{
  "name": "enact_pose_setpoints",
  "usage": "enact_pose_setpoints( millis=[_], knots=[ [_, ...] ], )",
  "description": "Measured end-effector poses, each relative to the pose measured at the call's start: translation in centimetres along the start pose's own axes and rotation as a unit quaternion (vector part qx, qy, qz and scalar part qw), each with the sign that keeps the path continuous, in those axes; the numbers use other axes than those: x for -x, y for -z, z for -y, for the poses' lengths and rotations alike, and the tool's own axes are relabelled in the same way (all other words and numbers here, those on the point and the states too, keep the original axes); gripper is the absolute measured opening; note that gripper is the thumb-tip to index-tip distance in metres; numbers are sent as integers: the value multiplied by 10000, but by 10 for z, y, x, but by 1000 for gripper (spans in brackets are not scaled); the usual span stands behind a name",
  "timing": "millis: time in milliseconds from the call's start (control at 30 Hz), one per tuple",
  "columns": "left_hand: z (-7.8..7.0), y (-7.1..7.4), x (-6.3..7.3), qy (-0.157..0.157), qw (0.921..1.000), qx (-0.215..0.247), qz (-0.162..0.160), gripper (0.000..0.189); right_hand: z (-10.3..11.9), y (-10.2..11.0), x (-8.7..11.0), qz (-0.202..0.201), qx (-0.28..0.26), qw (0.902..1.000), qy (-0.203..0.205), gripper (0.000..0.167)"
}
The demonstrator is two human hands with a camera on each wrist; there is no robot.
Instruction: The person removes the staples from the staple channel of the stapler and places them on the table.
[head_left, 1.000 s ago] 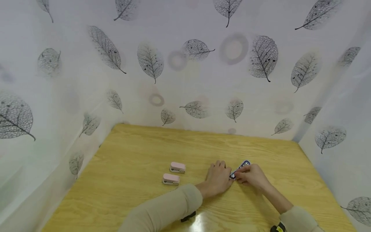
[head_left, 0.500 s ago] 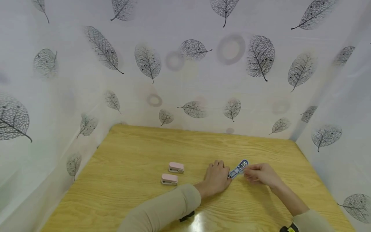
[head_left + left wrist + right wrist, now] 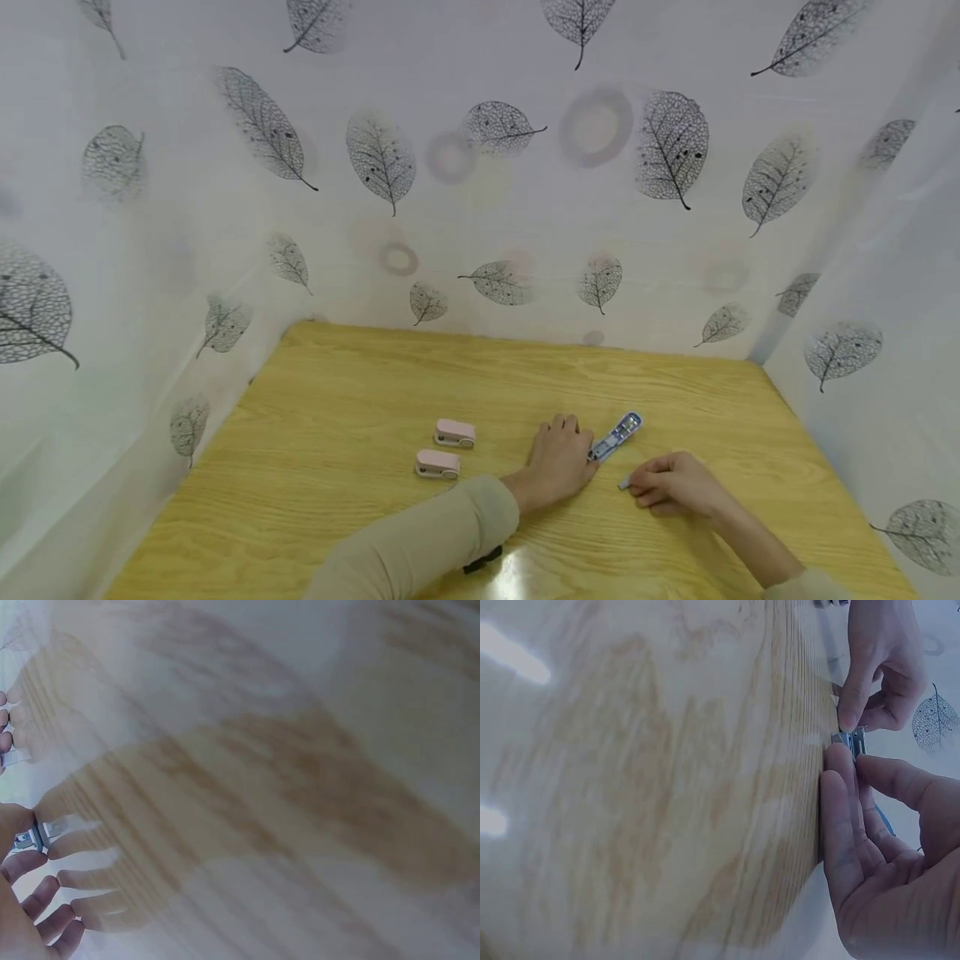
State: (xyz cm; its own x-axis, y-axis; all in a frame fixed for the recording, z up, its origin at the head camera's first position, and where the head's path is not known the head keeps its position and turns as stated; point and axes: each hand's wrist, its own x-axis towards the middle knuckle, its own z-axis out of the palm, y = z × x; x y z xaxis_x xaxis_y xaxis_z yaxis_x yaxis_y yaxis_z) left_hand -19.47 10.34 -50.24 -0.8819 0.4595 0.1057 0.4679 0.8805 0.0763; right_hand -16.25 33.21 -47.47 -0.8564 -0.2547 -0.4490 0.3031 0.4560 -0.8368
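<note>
Probably the small silvery strip [image 3: 624,483] could drop, since I pinch just one end in my right hand [image 3: 677,485], or the blue mini stapler [image 3: 618,435] could twist, my left hand [image 3: 558,460] gripping only its near end, well inside the table's [image 3: 360,383] right edge. Versus half a second ago, right hand's off the stapler, closer to me; left's basically unchanged.

Glossy wood-grain table [image 3: 345,400]; matt cloth sleeve [image 3: 420,537]; pink plastic staplers [image 3: 438,460]; held strip [image 3: 624,482], seemingly metal.
</note>
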Motion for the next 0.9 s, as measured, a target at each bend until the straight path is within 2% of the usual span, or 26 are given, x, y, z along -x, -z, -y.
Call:
enact_pose_setpoints(
  millis=[300, 500, 567, 700, 800, 900],
  knots=[
    [0, 1, 1, -47, 9999, 136, -10, 30, -1, -3, 0, -41, 62, 10000, -62, 29],
    [12, 4, 4, -255, 9987, 419, 154, 35, 3, -3, 2, -244, 31, 9997, -6, 32],
    [22, 9, 9, -363, 9974, 564, 245, 38, 9, -3, 3, -329, 122, 9993, 147, 36],
    [56, 34, 24, -522, 9950, 749, 404, 40, 26, -14, 4, -547, 464, 9946, 748, 39],
    [88, 55, 38, -600, 9946, 804, 258, 39, 39, -28, 0, -686, 699, 9869, 1281, 35],
    [119, 69, 51, -678, 9938, 872, -108, 38, 50, -45, -8, -836, 1061, 9754, 1744, 28]
  ],
)
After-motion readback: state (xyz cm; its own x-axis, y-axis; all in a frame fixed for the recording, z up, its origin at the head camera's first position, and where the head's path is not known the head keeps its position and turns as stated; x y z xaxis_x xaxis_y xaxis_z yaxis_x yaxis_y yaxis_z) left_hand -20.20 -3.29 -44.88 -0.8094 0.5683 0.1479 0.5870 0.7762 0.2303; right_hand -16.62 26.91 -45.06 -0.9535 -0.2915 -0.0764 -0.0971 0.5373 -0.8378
